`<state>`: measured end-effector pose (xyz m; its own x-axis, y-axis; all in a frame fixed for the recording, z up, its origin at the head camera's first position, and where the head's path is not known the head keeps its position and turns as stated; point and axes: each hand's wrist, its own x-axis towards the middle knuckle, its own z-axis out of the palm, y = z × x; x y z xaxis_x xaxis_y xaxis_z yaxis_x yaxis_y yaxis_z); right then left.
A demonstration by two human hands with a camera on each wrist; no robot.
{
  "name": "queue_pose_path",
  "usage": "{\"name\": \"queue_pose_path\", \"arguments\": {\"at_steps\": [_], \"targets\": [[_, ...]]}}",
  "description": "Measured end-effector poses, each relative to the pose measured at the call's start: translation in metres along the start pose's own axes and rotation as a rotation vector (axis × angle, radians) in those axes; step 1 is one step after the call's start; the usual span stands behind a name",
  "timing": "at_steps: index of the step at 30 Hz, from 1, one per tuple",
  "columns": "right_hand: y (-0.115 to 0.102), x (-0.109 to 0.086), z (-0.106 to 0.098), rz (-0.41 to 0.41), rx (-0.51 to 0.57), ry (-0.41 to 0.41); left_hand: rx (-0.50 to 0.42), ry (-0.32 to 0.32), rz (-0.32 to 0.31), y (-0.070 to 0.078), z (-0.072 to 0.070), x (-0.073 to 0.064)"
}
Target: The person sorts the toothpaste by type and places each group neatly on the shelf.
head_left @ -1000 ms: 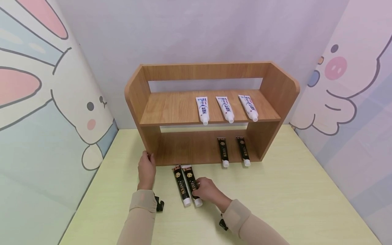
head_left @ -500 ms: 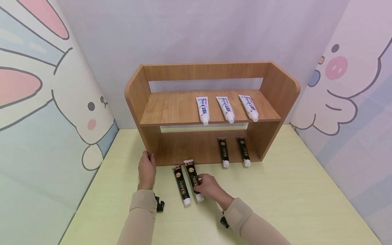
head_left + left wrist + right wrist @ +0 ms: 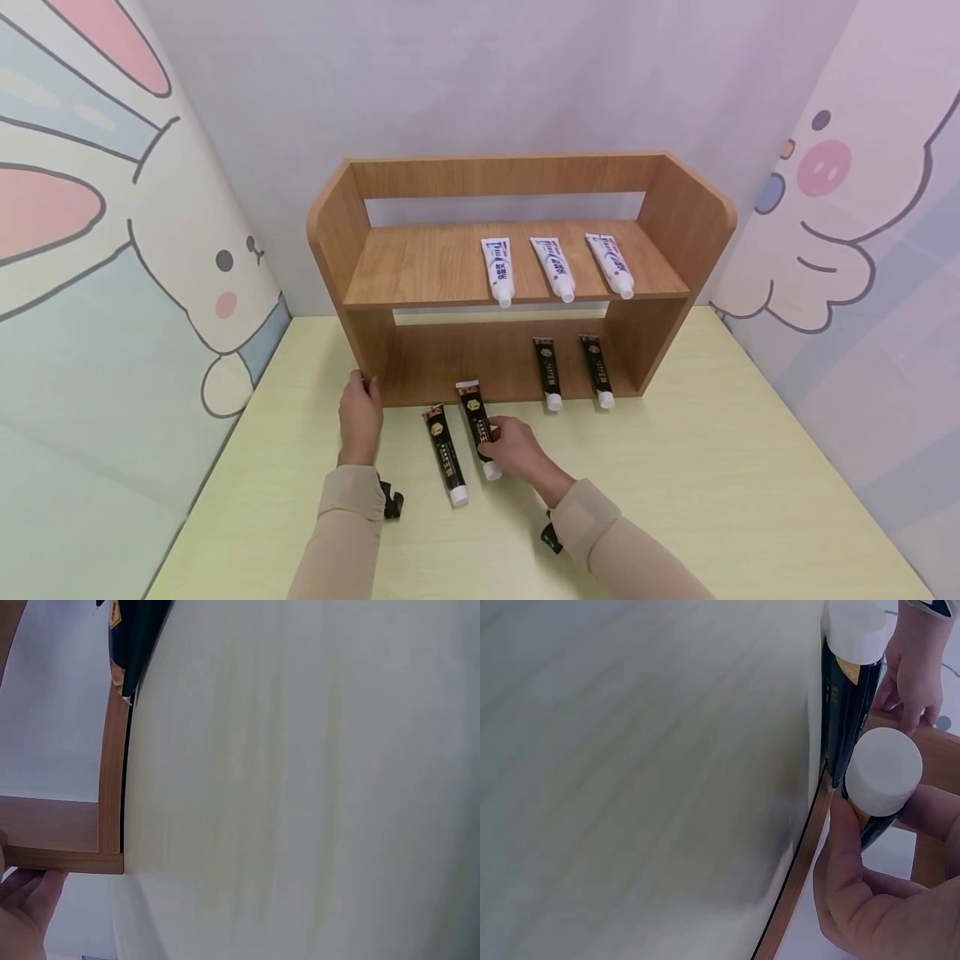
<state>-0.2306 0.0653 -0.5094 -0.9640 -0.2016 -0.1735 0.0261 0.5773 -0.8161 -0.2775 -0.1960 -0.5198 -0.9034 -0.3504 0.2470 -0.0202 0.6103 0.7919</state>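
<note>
My right hand [image 3: 517, 450] pinches a black toothpaste tube [image 3: 474, 415] with a white cap between thumb and fingers. Its flat end reaches over the front edge of the lower board of the wooden shelf [image 3: 450, 362]. In the right wrist view the white cap [image 3: 883, 771] faces the camera, with fingers [image 3: 846, 862] on both sides. My left hand [image 3: 361, 418] grips the front edge of the shelf's left side panel, low down. A second black toothpaste tube [image 3: 446, 454] lies on the table between the hands, its flat end near the shelf's front edge.
Two black toothpaste tubes [image 3: 547, 371] [image 3: 596, 368] lie on the lower board at right, caps toward me. Three white toothpaste tubes [image 3: 497, 268] lie on the upper board [image 3: 420, 262]. Cartoon-printed walls [image 3: 135, 350] stand around the pale yellow table [image 3: 720, 475].
My right hand has moved the pinched toothpaste tube forward and slightly right, away from the other tube, until its flat end passes over the shelf's front edge. My left hand stays put.
</note>
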Motion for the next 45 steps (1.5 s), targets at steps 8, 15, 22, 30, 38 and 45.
{"name": "queue_pose_path", "arguments": {"at_steps": [8,15,22,30,38,45], "targets": [[0.003,0.012,-0.005,0.038,0.020,0.028,-0.004,-0.003,-0.002,0.000,0.000,0.001],[0.001,0.023,-0.011,0.062,-0.002,0.072,-0.001,0.004,-0.006,-0.001,0.001,0.001],[0.000,0.032,-0.017,0.066,0.006,0.092,-0.002,0.004,-0.001,0.000,0.000,0.000],[0.002,0.048,-0.021,0.062,0.037,0.102,-0.009,-0.004,-0.007,0.001,-0.001,0.000],[0.000,0.060,-0.025,0.063,-0.015,0.135,-0.005,0.006,0.011,0.000,-0.001,-0.001],[0.000,0.067,-0.029,0.092,-0.051,0.155,-0.001,-0.001,0.007,-0.001,-0.001,0.000]]}}
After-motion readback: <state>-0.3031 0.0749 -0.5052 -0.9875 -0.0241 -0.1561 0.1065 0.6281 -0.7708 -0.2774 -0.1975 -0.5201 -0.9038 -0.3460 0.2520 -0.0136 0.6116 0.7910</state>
